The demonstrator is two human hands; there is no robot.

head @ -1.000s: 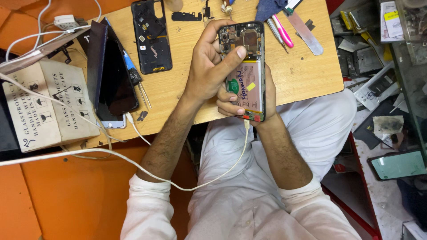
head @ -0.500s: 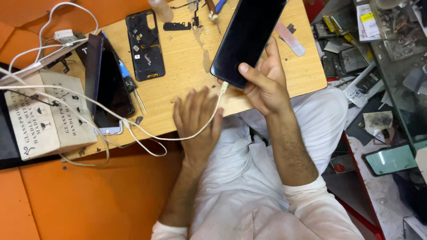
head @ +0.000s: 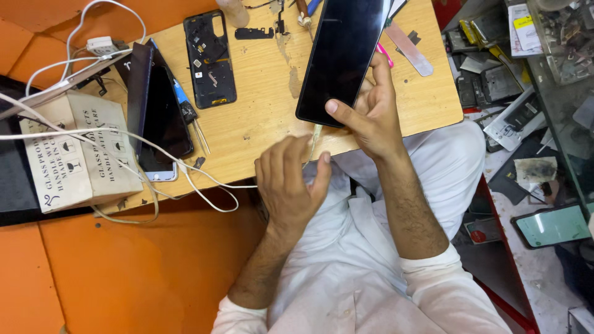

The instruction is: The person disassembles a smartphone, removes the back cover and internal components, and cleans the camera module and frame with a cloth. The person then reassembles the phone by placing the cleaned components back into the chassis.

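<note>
The right hand (head: 371,117) grasps a phone (head: 343,59) by its lower end, thumb across the dark glass and fingers behind. The left hand (head: 291,182) holds nothing; it hangs loosely curled at the near edge of the table (head: 266,111), below and left of the phone and just apart from it.

The phone is held above the table, screen up. Its long axis runs from the right hand's grip up and slightly right, away from the body. The right hand is on it; the left is near its lower corner.

A white cable (head: 210,185) loops along the table edge toward the left hand, but its end is hidden behind the fingers, so whether it is plugged in or pinched cannot be told. The phone's top is cut off by the frame. Left on the table lie a second phone (head: 162,120) and an opened back shell (head: 211,59), with a cardboard box (head: 80,154) beside them.
</note>
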